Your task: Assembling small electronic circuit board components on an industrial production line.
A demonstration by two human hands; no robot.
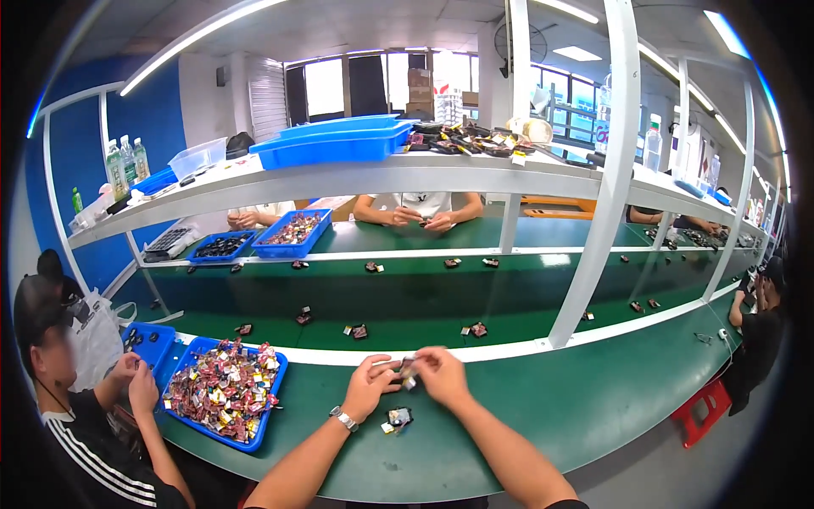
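Observation:
Over the green work surface (pixel 509 407), my two hands are close together in front of me. My right hand (pixel 443 376) pinches a small dark part with a pale tag (pixel 409 381) between thumb and fingers. Beside it, my left hand (pixel 370 388) has its fingers curled in toward the same spot; what they grip, if anything, is too small to make out. A watch is on my left wrist. Just below the hands lies another small black part with a white-and-yellow tag and a clear piece (pixel 397 419), touched by neither hand.
Left of me, a blue tray (pixel 275 399) is heaped with small red, white and yellow pieces; a co-worker (pixel 93 416) sits beyond it. A white rail (pixel 331 356) edges the green belt (pixel 407 297), which carries scattered parts. A white post (pixel 593 195) and a loaded shelf (pixel 356 176) stand ahead.

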